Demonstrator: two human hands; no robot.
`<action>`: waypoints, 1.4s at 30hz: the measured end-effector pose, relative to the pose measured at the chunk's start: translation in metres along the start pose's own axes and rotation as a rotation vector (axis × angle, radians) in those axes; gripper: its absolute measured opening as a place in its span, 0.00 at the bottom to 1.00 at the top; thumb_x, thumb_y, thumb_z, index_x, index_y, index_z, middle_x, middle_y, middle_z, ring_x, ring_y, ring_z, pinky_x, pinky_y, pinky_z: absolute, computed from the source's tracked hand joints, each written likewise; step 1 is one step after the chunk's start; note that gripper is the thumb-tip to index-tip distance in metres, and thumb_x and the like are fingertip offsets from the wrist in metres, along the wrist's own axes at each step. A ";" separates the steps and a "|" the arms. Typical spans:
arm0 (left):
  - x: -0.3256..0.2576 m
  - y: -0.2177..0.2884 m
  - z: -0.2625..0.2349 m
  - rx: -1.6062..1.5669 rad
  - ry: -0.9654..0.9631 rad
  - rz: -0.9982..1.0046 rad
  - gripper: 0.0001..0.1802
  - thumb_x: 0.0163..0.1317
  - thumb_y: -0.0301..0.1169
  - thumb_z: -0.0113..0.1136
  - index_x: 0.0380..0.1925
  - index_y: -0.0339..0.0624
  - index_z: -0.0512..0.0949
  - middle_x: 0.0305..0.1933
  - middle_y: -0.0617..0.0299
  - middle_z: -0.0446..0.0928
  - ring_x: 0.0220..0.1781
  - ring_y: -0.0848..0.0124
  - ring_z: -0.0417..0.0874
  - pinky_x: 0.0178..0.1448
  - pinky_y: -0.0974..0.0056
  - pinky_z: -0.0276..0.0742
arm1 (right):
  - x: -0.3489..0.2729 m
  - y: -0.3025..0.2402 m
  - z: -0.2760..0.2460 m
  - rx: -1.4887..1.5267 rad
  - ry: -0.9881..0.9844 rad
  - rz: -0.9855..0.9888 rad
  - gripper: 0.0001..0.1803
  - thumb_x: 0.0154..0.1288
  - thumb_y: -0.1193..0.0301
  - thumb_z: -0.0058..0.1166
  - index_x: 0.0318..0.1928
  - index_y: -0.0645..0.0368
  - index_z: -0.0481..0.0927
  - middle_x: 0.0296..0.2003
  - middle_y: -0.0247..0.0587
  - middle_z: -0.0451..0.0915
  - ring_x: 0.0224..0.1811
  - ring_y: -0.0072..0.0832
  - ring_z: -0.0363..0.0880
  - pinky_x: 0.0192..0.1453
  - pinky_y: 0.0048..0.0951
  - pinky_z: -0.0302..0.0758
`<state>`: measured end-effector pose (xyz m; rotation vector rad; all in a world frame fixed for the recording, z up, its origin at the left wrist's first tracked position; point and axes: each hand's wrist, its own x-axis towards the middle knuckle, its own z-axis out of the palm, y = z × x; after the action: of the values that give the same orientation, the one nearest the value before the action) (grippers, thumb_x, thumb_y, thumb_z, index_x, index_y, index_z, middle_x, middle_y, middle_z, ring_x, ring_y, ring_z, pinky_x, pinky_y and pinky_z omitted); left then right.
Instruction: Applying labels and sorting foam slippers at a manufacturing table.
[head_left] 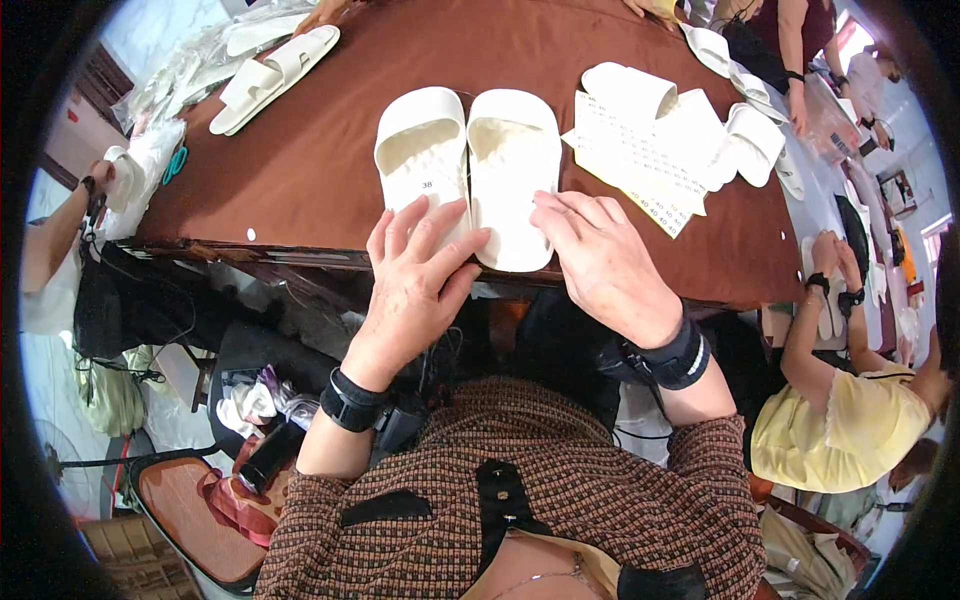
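Note:
Two white slide slippers stand side by side at the table's near edge, toes pointing away. The left slipper (pixel 421 135) has a small dark printed mark on its insole. My left hand (pixel 412 285) lies over that slipper's heel with its fingers spread, the thumb and index reaching toward the right slipper (pixel 513 130). At the right slipper's outer edge, my right hand (pixel 612 262) has its thumb and fingertips drawn together. Whatever may be between those fingertips is hidden. Sheets of small printed stickers (pixel 640 160), white and pale yellow, lie just beyond my right hand.
A brown cloth covers the table (pixel 300 180). More white slippers lie at the far left (pixel 275 80) and right (pixel 750 145), beside plastic wrapping (pixel 175 85). Teal-handled scissors (pixel 175 165) rest on the left edge. Other people work around the table, one in a yellow top (pixel 840 430).

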<state>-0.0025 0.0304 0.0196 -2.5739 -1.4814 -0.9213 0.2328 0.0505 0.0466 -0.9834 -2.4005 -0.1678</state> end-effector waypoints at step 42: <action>-0.023 -0.037 -0.003 -1.313 0.008 -0.841 0.17 0.71 0.39 0.58 0.43 0.32 0.79 0.32 0.59 0.83 0.30 0.74 0.82 0.36 0.70 0.79 | 0.121 0.085 0.024 0.535 -0.278 0.305 0.32 0.67 0.50 0.58 0.60 0.63 0.74 0.48 0.53 0.83 0.53 0.39 0.82 0.56 0.37 0.77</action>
<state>-0.0417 0.0317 0.0012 -2.2688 -2.5997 -2.7330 0.2093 0.1943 0.0823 -1.1390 -2.2971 0.7258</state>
